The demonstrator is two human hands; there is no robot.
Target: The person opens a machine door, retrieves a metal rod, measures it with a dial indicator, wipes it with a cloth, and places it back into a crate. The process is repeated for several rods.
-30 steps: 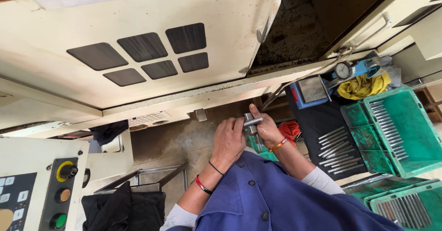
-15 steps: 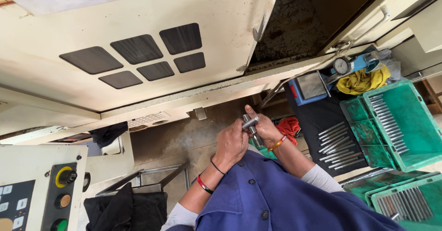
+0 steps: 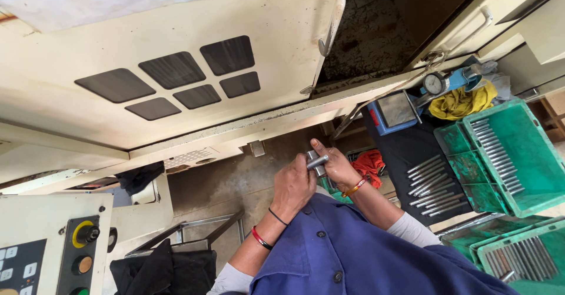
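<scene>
Hands, left hand point(image 3: 292, 187) and right hand point(image 3: 339, 167), grip a metal rod point(image 3: 316, 162) above dusty concrete floor point(image 3: 226, 180) (cream machine casing point(image 3: 176, 115) behind).

Bright, even daylight; sharp focus

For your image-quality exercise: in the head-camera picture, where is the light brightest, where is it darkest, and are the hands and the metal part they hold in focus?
Head view: daylight falls evenly on the cream machine door, with no harsh glare; the open machine cavity is the darkest area; the left hand, right hand and the metal part in their grip are fairly sharp; the wide lens tilts and bends straight edges.
</scene>
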